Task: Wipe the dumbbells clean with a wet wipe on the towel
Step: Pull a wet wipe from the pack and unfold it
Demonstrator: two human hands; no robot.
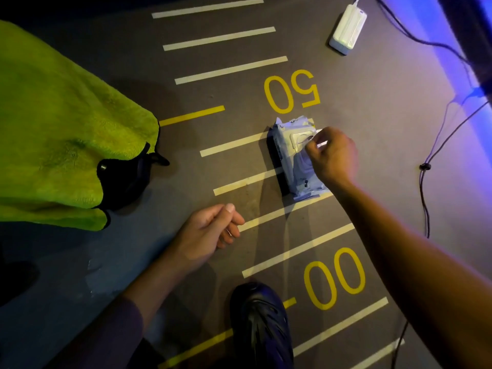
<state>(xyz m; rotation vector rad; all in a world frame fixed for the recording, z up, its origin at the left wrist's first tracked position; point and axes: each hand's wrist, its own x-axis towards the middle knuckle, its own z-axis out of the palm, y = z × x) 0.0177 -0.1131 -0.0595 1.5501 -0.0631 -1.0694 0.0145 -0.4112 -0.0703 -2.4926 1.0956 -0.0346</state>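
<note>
A pale blue pack of wet wipes [288,153] lies on the grey floor among painted lines. My right hand [332,158] is over its top, fingers pinching at the white lid flap or a wipe; which one is unclear. My left hand [213,230] hovers low over the floor to the pack's near left, loosely curled and holding nothing. A lime green towel [61,134] is spread on the left. A black dumbbell [125,177] pokes out from under the towel's right edge, mostly covered.
A white power adapter [347,29] sits at the far right with dark cables [426,166] trailing along the right side. My dark shoe [262,326] is at the bottom centre. Yellow numbers and white stripes mark the floor.
</note>
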